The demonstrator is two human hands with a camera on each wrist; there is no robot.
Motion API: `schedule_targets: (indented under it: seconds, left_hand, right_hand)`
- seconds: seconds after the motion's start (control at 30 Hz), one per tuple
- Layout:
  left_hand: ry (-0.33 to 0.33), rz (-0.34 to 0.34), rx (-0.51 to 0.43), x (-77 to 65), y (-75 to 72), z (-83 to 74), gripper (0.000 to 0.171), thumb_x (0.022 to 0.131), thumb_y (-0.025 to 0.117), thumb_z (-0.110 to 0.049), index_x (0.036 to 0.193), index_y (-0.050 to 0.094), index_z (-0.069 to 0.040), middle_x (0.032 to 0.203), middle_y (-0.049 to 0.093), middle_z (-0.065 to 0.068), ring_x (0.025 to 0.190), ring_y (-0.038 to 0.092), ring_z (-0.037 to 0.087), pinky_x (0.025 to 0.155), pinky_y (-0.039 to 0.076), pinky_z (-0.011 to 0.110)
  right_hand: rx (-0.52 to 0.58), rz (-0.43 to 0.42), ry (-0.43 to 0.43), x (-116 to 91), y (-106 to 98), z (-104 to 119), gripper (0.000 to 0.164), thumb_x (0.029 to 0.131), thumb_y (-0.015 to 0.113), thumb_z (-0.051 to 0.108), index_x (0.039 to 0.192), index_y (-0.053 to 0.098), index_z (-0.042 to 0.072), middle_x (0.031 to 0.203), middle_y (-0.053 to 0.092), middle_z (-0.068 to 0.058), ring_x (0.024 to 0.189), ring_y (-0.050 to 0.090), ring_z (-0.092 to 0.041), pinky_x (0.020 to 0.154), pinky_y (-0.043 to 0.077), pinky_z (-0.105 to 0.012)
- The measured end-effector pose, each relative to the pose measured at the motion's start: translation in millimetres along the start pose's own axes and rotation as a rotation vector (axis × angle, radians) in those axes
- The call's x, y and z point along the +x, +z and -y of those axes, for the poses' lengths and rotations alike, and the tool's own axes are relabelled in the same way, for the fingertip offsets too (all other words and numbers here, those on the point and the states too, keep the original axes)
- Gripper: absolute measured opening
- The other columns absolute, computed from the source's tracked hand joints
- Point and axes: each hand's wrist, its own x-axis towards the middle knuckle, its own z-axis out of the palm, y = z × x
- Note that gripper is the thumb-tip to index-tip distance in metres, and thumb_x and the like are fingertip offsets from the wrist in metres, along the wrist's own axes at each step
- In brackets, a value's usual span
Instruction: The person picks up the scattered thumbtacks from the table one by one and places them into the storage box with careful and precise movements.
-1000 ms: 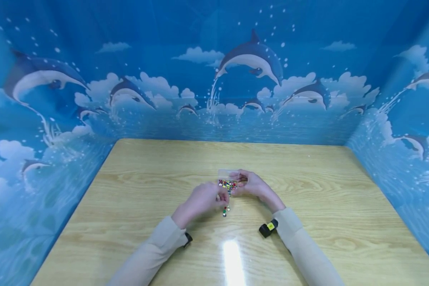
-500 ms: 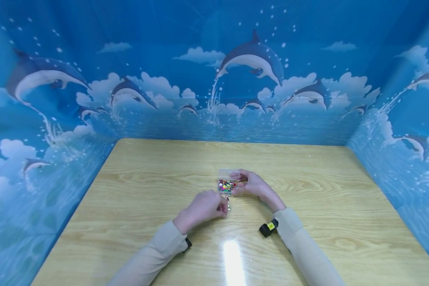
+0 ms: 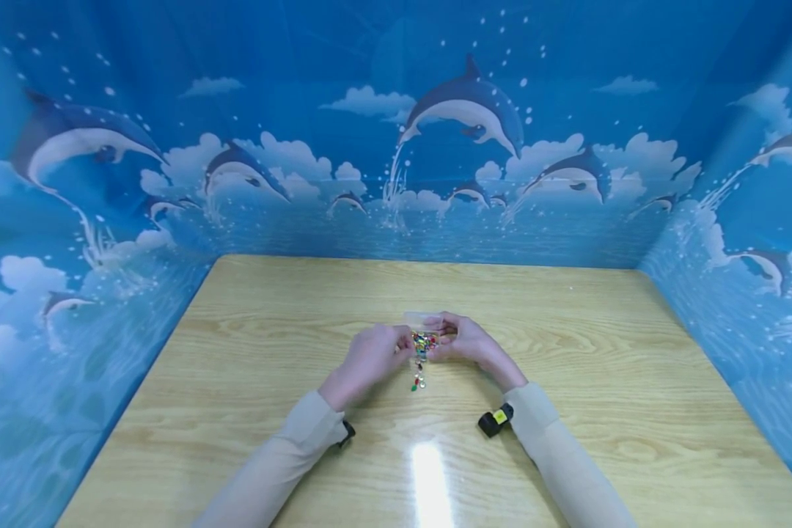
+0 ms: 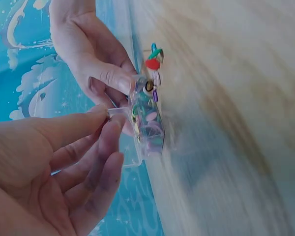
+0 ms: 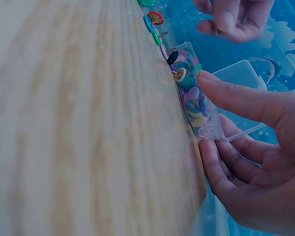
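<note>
A small clear plastic box (image 5: 191, 101) of colourful thumbtacks lies on the table, its see-through lid (image 5: 241, 76) swung open away from me. My right hand (image 3: 468, 345) grips the box at its right end, thumb on the near side and fingers behind. My left hand (image 3: 369, 359) is at the box's left end, thumb and forefinger pinched together. A tiny bit of a tack shows between those fingertips in the right wrist view; its head is hidden. Loose thumbtacks, including a red tack (image 4: 153, 64), lie in a short line running from the box toward me.
The wooden table (image 3: 290, 308) spreads out around both hands. A blue curtain (image 3: 369, 147) printed with dolphins stands along its back and sides. Dark wrist cameras (image 3: 495, 421) sit at both cuffs.
My left hand dipped toward the near end of the loose tacks, then moved up and away to the box. A dark tack at that end no longer shows. The right hand stays put.
</note>
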Motion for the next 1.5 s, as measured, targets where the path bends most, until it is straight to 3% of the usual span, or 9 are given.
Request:
schedule_targets:
  seconds: [0.27, 0.43, 0.67, 0.77, 0.93, 1.17, 1.5]
  left_hand:
    - [-0.084, -0.073, -0.017, 11.5, -2.3, -3.9, 0.006, 0.090, 0.078, -0.019, 0.089, 0.072, -0.018, 0.085, 0.074, -0.006, 0.056, 0.052, 0.004, 0.048, 0.043, 0.019]
    - [-0.107, -0.117, -0.013, 16.9, -1.5, -4.5, 0.006, 0.089, 0.079, -0.021, 0.090, 0.073, -0.018, 0.086, 0.076, -0.004, 0.059, 0.058, 0.008, 0.046, 0.041, 0.020]
    - [-0.100, -0.117, -0.028, 16.3, -0.9, -0.8, 0.010, 0.090, 0.078, -0.023, 0.098, 0.076, -0.017, 0.091, 0.077, -0.001, 0.067, 0.066, 0.011, 0.046, 0.042, 0.018]
    - [-0.071, -0.069, -0.008, 12.0, -2.4, -0.1, 0.006, 0.089, 0.079, -0.023, 0.093, 0.076, -0.020, 0.089, 0.077, -0.005, 0.066, 0.064, 0.007, 0.051, 0.045, 0.018]
    - [0.012, 0.082, 0.018, 1.6, -2.9, -1.6, 0.005, 0.088, 0.080, -0.020, 0.087, 0.075, -0.022, 0.086, 0.074, -0.009, 0.069, 0.062, 0.004, 0.062, 0.050, 0.018]
    - [0.045, 0.227, 0.016, -9.3, 5.0, -7.3, 0.011, 0.085, 0.083, -0.022, 0.082, 0.072, -0.023, 0.074, 0.066, -0.014, 0.063, 0.056, 0.000, 0.060, 0.048, 0.017]
    - [0.079, 0.223, 0.073, -13.8, 13.4, -6.8, 0.011, 0.084, 0.082, -0.018, 0.082, 0.072, -0.021, 0.072, 0.064, -0.011, 0.064, 0.053, 0.003, 0.060, 0.046, 0.018]
  right_hand:
    - [0.006, 0.007, -0.007, 1.6, -0.4, -2.5, 0.071, 0.075, 0.087, 0.004, 0.140, 0.057, 0.006, 0.126, 0.059, -0.016, 0.107, 0.055, -0.027, 0.092, 0.051, -0.033]
    - [0.006, 0.007, -0.012, 1.3, -0.2, -2.8, 0.071, 0.075, 0.087, 0.004, 0.140, 0.057, 0.006, 0.126, 0.059, -0.016, 0.106, 0.056, -0.027, 0.092, 0.052, -0.034]
    - [-0.001, 0.004, -0.012, -0.6, -0.2, -0.8, 0.071, 0.075, 0.088, 0.005, 0.139, 0.057, 0.006, 0.123, 0.059, -0.015, 0.106, 0.056, -0.026, 0.091, 0.052, -0.033]
    - [-0.004, 0.005, -0.019, -0.5, -0.5, -1.0, 0.071, 0.075, 0.087, 0.005, 0.139, 0.057, 0.006, 0.123, 0.059, -0.015, 0.106, 0.056, -0.026, 0.090, 0.052, -0.032]
    - [-0.007, 0.007, -0.014, -0.1, -1.3, -1.8, 0.071, 0.075, 0.088, 0.006, 0.139, 0.058, 0.007, 0.125, 0.060, -0.014, 0.107, 0.056, -0.026, 0.090, 0.052, -0.031]
    - [-0.018, 0.002, -0.011, -0.1, -1.9, -1.8, 0.071, 0.075, 0.087, 0.007, 0.139, 0.058, 0.008, 0.124, 0.060, -0.014, 0.106, 0.056, -0.026, 0.090, 0.052, -0.032]
    - [-0.012, -0.002, -0.028, 0.5, -0.1, -0.9, 0.069, 0.073, 0.087, 0.004, 0.136, 0.059, 0.005, 0.122, 0.062, -0.015, 0.105, 0.057, -0.026, 0.091, 0.052, -0.033]
